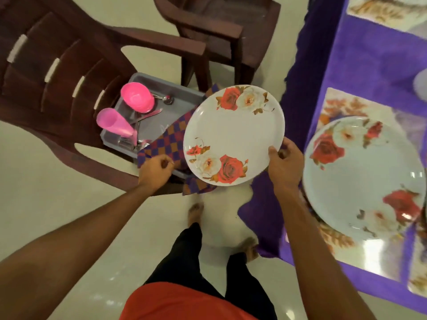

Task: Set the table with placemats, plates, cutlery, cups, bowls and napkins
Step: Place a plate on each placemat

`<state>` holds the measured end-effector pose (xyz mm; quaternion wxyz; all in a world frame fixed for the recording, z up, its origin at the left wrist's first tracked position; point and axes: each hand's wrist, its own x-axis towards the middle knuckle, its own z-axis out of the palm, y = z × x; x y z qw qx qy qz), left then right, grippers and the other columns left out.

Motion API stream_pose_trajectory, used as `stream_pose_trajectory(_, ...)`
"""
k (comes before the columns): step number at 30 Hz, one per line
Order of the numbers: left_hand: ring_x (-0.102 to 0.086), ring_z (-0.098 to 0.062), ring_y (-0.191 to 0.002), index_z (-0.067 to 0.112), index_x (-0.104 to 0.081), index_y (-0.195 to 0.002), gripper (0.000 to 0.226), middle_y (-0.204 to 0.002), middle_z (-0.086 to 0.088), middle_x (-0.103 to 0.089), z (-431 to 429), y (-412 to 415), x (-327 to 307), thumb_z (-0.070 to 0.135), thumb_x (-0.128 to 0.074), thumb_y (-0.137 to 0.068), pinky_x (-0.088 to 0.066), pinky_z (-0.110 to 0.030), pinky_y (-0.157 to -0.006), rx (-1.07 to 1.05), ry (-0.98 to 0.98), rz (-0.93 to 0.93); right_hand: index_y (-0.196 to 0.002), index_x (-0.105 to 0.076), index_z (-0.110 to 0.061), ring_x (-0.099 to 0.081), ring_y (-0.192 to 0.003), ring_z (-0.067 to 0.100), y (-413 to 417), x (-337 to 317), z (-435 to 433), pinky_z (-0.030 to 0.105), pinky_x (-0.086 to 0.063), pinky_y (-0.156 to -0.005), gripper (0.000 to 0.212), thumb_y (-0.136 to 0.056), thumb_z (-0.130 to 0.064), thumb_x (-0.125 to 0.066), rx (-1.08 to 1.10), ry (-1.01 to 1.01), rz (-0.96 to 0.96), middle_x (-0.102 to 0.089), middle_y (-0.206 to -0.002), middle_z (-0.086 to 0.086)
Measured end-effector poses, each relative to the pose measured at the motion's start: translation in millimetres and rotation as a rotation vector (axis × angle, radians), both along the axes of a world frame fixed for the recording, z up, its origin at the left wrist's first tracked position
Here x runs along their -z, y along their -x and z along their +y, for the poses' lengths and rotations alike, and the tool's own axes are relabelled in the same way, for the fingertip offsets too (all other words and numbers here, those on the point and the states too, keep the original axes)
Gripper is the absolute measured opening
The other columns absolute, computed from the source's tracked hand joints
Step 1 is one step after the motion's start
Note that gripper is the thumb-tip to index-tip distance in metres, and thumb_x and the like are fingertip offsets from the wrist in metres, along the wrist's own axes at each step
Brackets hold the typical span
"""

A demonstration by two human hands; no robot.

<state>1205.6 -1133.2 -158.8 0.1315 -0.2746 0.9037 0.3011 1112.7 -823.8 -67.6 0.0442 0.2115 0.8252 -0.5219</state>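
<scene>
The table (pixel 360 72), draped in purple cloth, is lying to the person's right with one flowered plate (pixel 367 181) already resting on a placemat (pixel 335 107), while a brown chair (pixel 57 72) to the left is carrying a grey tray (pixel 182 93) holding a checked napkin (pixel 166 142), a pink bowl (pixel 137 97), a pink cup (pixel 114 123) and cutlery (pixel 147 115). The right hand (pixel 285 163) is clamping a second flowered plate (pixel 233 135) by its near-right rim, thumb on top, so the plate is hanging in the air between chair and table with free placemats lying rightward and farther along the table, the set plate standing nearest. The left hand (pixel 156 169) is curling loosely closed over the napkin's edge; whether it is pinching the cloth cannot be told.
</scene>
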Motion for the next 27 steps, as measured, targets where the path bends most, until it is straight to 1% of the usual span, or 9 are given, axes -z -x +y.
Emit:
stream_pose_trajectory(3, -0.066, -0.022, -0.080, 0.018, -0.072, -0.090, 0.012, -0.084, -0.001, -0.071, 50.8, 3.9, -18.0, 0.026, -0.063, -0.091, -0.051, -0.034, -0.073, -0.183, -0.104, 0.193, -0.105, -0.069, -0.041, -0.072, -0.088, 0.016, -13.5, -25.7, 67.5, 0.049, -0.060, -0.083, 0.026, -0.084, -0.026, -0.066, 0.037, 0.074, 0.026, -0.075, -0.093, -0.005)
stream_pose_trajectory(5, -0.068, -0.026, -0.081, 0.021, -0.072, -0.087, 0.011, -0.081, -0.001, -0.071, 90.2, 4.7, -31.6, 0.028, -0.063, -0.089, -0.055, -0.039, -0.078, -0.267, -0.160, 0.298, -0.105, -0.068, -0.046, -0.073, -0.092, 0.019, -23.2, -40.3, 115.9, 0.050, -0.061, -0.080, 0.030, -0.087, -0.022, -0.066, 0.084, 0.166, 0.047, -0.077, -0.097, 0.000)
stream_pose_trajectory(10, -0.066, -0.027, -0.070, 0.028, -0.067, -0.083, 0.010, -0.070, -0.001, -0.068, 220.0, 5.2, -68.2, 0.025, -0.063, -0.092, -0.056, -0.044, -0.075, -0.406, -0.267, 0.460, -0.119, -0.066, -0.023, -0.075, -0.089, 0.015, -51.1, -67.0, 258.2, 0.035, -0.062, -0.073, 0.030, -0.096, -0.003, -0.060, 0.185, 0.348, 0.089, -0.078, -0.089, -0.008)
stream_pose_trajectory(13, -0.063, -0.022, -0.062, 0.026, -0.068, -0.085, 0.009, -0.067, -0.004, -0.066, 303.3, 7.5, -83.6, 0.027, -0.063, -0.091, -0.055, -0.046, -0.070, -0.435, -0.323, 0.586, -0.120, -0.069, -0.016, -0.075, -0.091, 0.020, -62.7, -71.9, 349.8, 0.036, -0.062, -0.073, 0.029, -0.096, -0.002, -0.061, 0.259, 0.378, 0.085, -0.078, -0.096, 0.000)
stream_pose_trajectory(15, -0.060, -0.010, -0.058, 0.022, -0.068, -0.085, 0.010, -0.066, 0.000, -0.065, 358.4, 13.5, -96.1, 0.020, -0.063, -0.093, -0.054, -0.042, -0.068, -0.398, -0.347, 0.599, -0.127, -0.067, -0.013, -0.074, -0.093, 0.023, -70.0, -72.1, 406.0, 0.035, -0.062, -0.070, 0.034, -0.095, -0.002, -0.060, 0.335, 0.407, 0.092, -0.077, -0.100, 0.005)
stream_pose_trajectory(19, -0.062, -0.013, -0.060, 0.025, -0.066, -0.083, 0.014, -0.066, -0.002, -0.067, 450.3, 30.3, -114.3, 0.020, -0.063, -0.095, -0.048, -0.034, -0.066, -0.282, -0.462, 0.549, -0.125, -0.067, -0.015, -0.072, -0.102, 0.029, -74.1, -71.6, 494.2, 0.033, -0.060, -0.067, 0.033, -0.095, -0.003, -0.062, 0.520, 0.477, 0.117, -0.078, -0.091, -0.003)
stream_pose_trajectory(21, -0.065, -0.010, -0.064, 0.028, -0.066, -0.082, 0.017, -0.070, -0.001, -0.070, 485.5, 45.8, -120.8, 0.018, -0.063, -0.095, -0.049, -0.031, -0.067, -0.160, -0.449, 0.526, -0.114, -0.072, -0.022, -0.072, -0.098, 0.029, -66.9, -69.4, 524.0, 0.031, -0.060, -0.063, 0.028, -0.095, -0.003, -0.063, 0.583, 0.492, 0.130, -0.078, -0.098, 0.001)
stream_pose_trajectory(24, -0.067, -0.008, -0.071, 0.028, -0.069, -0.081, 0.019, -0.075, 0.005, -0.072, 534.4, 75.1, -129.0, 0.014, -0.066, -0.092, -0.051, -0.023, -0.069, 0.030, -0.437, 0.494, -0.120, -0.070, -0.016, -0.070, -0.085, 0.028, -48.4, -66.1, 554.5, 0.025, -0.054, -0.052, 0.028, -0.096, -0.006, -0.061, 0.672, 0.504, 0.169, -0.074, -0.113, 0.015)
stream_pose_trajectory(27, -0.065, -0.003, -0.072, 0.024, -0.071, -0.083, 0.014, -0.077, 0.010, -0.071, 580.0, 114.9, -121.1, 0.012, -0.068, -0.090, -0.049, -0.019, -0.069, 0.162, -0.407, 0.447, -0.122, -0.068, -0.015, -0.075, -0.084, 0.015, -11.5, -62.6, 575.4, 0.024, -0.056, -0.052, 0.028, -0.098, -0.006, -0.058, 0.740, 0.544, 0.189, -0.075, -0.105, 0.001)
